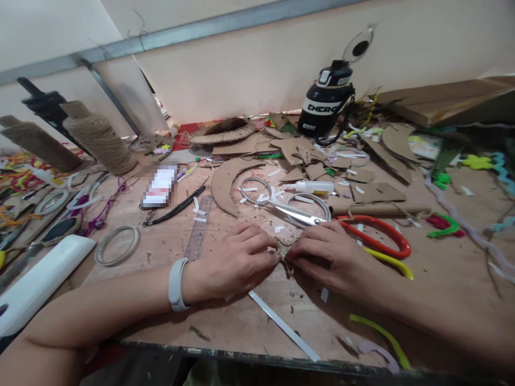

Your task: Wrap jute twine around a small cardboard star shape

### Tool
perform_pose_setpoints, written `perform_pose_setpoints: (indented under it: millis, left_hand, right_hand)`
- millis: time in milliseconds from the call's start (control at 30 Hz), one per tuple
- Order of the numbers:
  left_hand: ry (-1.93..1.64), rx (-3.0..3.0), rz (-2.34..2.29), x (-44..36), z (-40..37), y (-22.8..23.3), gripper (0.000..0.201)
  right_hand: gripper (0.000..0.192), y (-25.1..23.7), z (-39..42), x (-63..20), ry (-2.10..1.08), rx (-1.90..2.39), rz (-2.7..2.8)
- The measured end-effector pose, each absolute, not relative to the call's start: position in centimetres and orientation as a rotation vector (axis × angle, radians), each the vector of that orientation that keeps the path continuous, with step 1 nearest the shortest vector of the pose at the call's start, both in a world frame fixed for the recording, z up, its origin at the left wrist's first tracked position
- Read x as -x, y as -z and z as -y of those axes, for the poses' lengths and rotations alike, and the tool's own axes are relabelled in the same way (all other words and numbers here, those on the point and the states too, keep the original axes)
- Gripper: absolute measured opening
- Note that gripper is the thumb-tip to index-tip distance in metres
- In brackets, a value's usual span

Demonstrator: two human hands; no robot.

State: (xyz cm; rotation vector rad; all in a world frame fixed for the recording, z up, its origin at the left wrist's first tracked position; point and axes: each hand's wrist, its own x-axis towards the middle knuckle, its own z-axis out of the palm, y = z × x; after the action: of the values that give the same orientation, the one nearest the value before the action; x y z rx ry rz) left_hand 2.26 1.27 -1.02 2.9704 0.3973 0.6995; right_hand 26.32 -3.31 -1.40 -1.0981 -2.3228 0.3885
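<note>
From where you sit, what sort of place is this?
Probably a craft workspace: cut cardboard pieces lie among scissors on a littered tabletop, and a large spool of twine stands at the back left.

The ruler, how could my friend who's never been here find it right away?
On the cluttered table, find the left hand with the pale wristband. Just beyond that wrist, the ruler lies left of the curved cardboard piece. It's straight and see-through, unlike that brown cardboard or the black strap on its other side.
</note>
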Motion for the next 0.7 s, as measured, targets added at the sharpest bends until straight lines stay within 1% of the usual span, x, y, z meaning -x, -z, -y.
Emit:
perform_pose_setpoints:
  millis: [133, 267, 367, 567, 700]
  left_hand:
    - [-0.663, -3.013, -0.365, -2.4, -1.2, 1.0, 0.017]
    - [-0.439, -3.09, -0.281, -3.0, -1.6, 0.3, 0.02]
    - [-0.345, -3.129, -0.227, -3.4, -2.0, -0.4, 0.018]
    - [-0.442, -3.103, -0.295, -3.4, -2.1, -0.1, 0.025]
    - [-0.496, -3.077, -0.294, -3.5, -2.1, 0.3, 0.026]
  right_hand:
    - [0.013, 1.4, 3.3, -26.4, -0.363, 1.075, 2.343]
    - [0.014, 1.4, 3.2, -26.5, -0.353, 1.06, 2.353]
    - [0.016, 1.3, 3.2, -26.5, -0.372, 1.066, 2.356]
    - [0.017, 0.5, 3.1, -26.9, -0.426, 1.071, 2.427]
    - [0.016, 0.3, 2.9, -27.2, -0.485, 1.082, 2.48]
